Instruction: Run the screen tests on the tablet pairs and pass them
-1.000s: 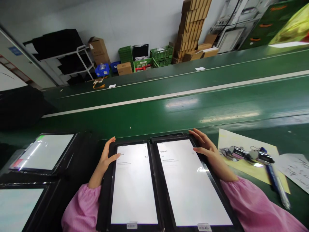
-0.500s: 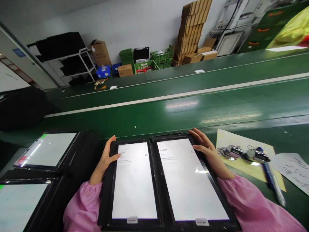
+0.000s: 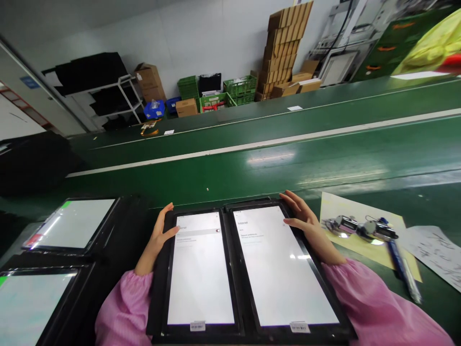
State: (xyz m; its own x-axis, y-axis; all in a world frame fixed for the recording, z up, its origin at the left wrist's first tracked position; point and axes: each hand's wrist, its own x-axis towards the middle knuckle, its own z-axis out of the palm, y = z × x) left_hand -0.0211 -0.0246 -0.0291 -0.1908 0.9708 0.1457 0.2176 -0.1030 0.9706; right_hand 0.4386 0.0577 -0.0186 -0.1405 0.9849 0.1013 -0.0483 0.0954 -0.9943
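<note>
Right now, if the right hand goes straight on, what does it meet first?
The right hand meets first the screen of the right tablet under its fingertips, though depth is unclear.

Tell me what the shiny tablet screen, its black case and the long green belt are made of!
The tablet screen looks like smooth glass, because a bright streak of light shines on it. The black case is dull, so maybe plastic or rubber; I can't tell which. The green belt looks like glossy rubber or plastic, with lights reflecting off it.
</note>
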